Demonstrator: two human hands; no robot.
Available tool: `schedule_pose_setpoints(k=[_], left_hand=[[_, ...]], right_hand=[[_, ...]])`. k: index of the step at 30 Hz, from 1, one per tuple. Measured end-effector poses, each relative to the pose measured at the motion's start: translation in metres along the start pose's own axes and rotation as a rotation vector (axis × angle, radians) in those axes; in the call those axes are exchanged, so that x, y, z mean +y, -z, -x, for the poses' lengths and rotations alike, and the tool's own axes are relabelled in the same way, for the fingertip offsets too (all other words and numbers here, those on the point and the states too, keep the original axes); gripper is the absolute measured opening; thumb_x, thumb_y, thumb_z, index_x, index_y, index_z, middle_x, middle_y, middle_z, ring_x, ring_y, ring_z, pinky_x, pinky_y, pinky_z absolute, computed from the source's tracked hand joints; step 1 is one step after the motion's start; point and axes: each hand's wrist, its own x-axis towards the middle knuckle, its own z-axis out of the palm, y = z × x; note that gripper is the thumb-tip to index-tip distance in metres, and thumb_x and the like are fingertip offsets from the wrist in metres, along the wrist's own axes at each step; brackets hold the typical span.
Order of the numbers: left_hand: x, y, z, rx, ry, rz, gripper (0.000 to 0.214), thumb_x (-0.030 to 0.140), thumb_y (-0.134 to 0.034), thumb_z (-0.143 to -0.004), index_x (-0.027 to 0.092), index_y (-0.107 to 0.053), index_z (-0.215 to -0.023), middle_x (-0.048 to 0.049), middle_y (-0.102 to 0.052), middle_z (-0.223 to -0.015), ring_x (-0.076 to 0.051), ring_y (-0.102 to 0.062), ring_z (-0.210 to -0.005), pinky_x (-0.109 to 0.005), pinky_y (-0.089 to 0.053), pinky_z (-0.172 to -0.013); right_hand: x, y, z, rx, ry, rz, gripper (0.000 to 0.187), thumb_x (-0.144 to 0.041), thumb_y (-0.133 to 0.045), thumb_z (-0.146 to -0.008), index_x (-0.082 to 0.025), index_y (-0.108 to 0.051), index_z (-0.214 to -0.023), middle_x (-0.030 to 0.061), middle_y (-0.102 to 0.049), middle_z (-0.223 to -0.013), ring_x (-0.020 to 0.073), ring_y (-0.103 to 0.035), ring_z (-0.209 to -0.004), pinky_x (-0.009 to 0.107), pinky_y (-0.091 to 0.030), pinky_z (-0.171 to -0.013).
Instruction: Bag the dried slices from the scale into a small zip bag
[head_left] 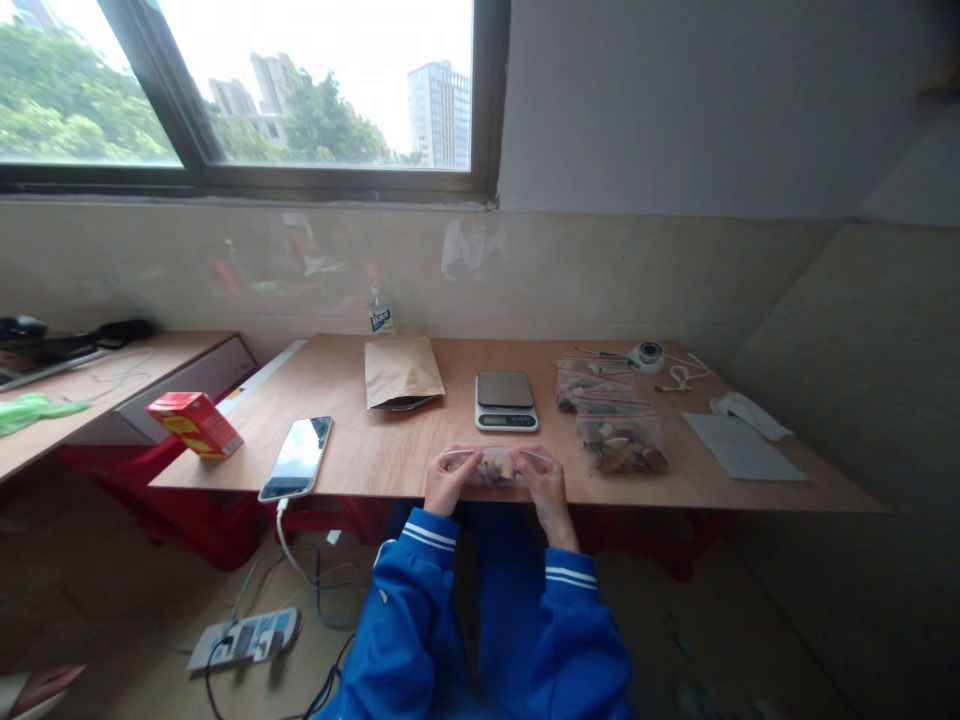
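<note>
Head view: your left hand [448,478] has its grip closed on the left end of the top edge of a clear zip bag [496,468], thumb on the near side, and your right hand [547,482] pinches the right end of the same edge. You hold the bag between your two hands at the near edge of the table [352,455], in front of your body, with brownish pieces showing inside; whether its underside touches the wood you cannot tell from here. Just beyond it, you have a digital scale [506,402] with a bare plate. To your right, near your right hand, lie more filled zip bags [621,440], and further right a white sheet [742,447] with a crumpled white cloth [750,414] at its far corner. Behind the filled bags sits a small white camera [646,356]. To the left of the scale lies a brown paper pouch [403,372], its opening towards you. Further left you have a phone [298,456] plugged into a white cable [285,535], then a tilted red box [196,424].
</note>
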Motion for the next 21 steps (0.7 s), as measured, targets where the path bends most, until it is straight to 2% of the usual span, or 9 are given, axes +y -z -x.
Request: schedule_pose_setpoints(k=[5,8,12,15,18,21], left_hand=[[-0.005,0.0,-0.002,0.045,-0.008,0.031,0.028,0.039,-0.075,-0.065,0.013,-0.071,-0.077,-0.0045,-0.07,-0.078,-0.017,-0.065,-0.077,-0.026,-0.051,-0.07],[-0.002,0.002,-0.002,0.009,-0.001,0.032,0.03,0.04,-0.076,-0.064,0.013,-0.072,-0.076,-0.0075,-0.071,-0.086,-0.019,-0.066,-0.081,-0.029,-0.053,-0.074],[0.008,0.001,0.001,-0.072,-0.002,0.036,0.03,0.04,-0.077,-0.062,0.013,-0.071,-0.074,-0.0118,-0.07,-0.105,-0.022,-0.066,-0.088,-0.033,-0.054,-0.079],[0.01,-0.002,0.003,-0.053,0.019,0.021,0.03,0.04,-0.077,-0.061,0.014,-0.072,-0.074,-0.0108,-0.072,-0.093,-0.021,-0.067,-0.081,-0.032,-0.054,-0.074],[0.009,-0.004,0.003,0.007,-0.002,-0.012,0.027,0.039,-0.078,-0.06,0.014,-0.073,-0.069,-0.0085,-0.071,-0.08,-0.021,-0.066,-0.076,-0.031,-0.054,-0.071],[0.01,-0.005,0.003,0.003,-0.069,-0.027,0.025,0.038,-0.076,-0.063,0.014,-0.073,-0.07,-0.0071,-0.07,-0.077,-0.02,-0.066,-0.076,-0.03,-0.053,-0.072]], right_hand=[[0.001,-0.004,0.0,0.006,0.017,0.01,0.019,-0.036,-0.07,-0.073,-0.018,-0.067,-0.077,0.0015,-0.069,-0.076,0.0172,-0.064,-0.075,0.03,-0.051,-0.073],[0.001,-0.005,-0.001,-0.008,0.007,0.014,0.022,-0.038,-0.069,-0.073,-0.017,-0.067,-0.08,0.0036,-0.071,-0.08,0.0188,-0.065,-0.079,0.033,-0.051,-0.078],[-0.002,-0.005,0.001,-0.108,-0.053,-0.09,0.038,-0.039,-0.066,-0.075,-0.019,-0.063,-0.107,0.0075,-0.071,-0.099,0.0218,-0.067,-0.087,0.037,-0.052,-0.081],[-0.003,-0.006,0.002,-0.138,-0.068,-0.135,0.051,-0.038,-0.062,-0.078,-0.021,-0.051,-0.125,0.0088,-0.069,-0.107,0.0214,-0.067,-0.088,0.038,-0.052,-0.082],[-0.006,-0.004,0.001,-0.017,0.047,-0.017,0.054,-0.037,-0.059,-0.081,-0.023,-0.045,-0.131,0.0095,-0.064,-0.117,0.0218,-0.061,-0.104,0.041,-0.046,-0.092],[-0.017,-0.002,0.0,0.118,0.28,0.313,0.053,-0.035,-0.061,-0.08,-0.024,-0.046,-0.13,0.01,-0.054,-0.13,0.0229,-0.048,-0.122,0.044,-0.033,-0.104]])
